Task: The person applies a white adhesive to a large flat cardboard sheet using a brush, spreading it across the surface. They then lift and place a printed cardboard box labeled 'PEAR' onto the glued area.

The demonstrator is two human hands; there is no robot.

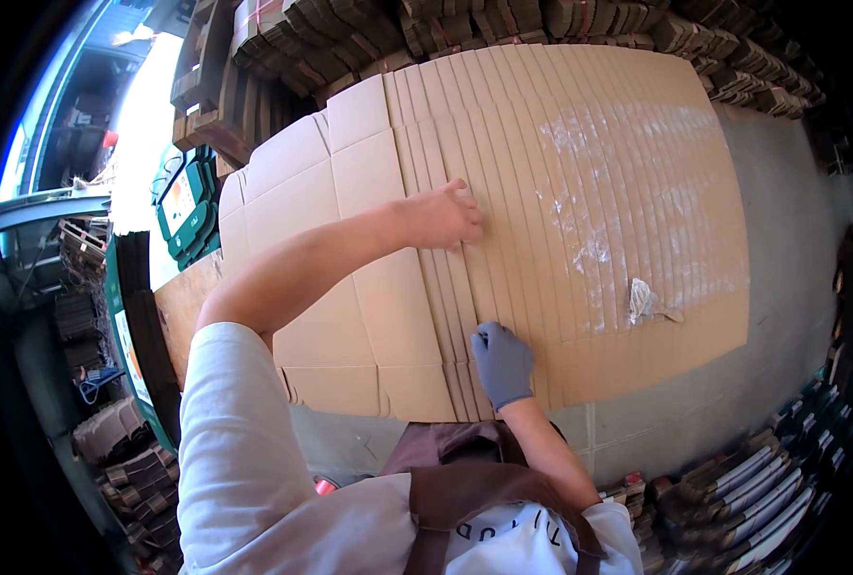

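Observation:
A fanned stack of flat brown cardboard sheets (580, 211) lies before me, the sheets overlapping in narrow steps. On its stepped edges, near the middle, my bare left hand (445, 216) rests with curled fingers; what lies under them is hidden. Closer to my body, my right hand (503, 364) in a grey glove is closed in a fist at the near part of the same edges. Whether it pinches a sheet does not show. Whitish, shiny streaks run over the right part of the sheets. There a small tool with a white-coated head (645, 301) lies on them.
Bundled cardboard stacks (503, 21) line the far side. A wooden pallet (217, 110) stands at the far left, near green printed panels (189, 206). More stacked pieces (742, 494) lie at the lower right. Grey floor (781, 201) shows beyond the sheets' right edge.

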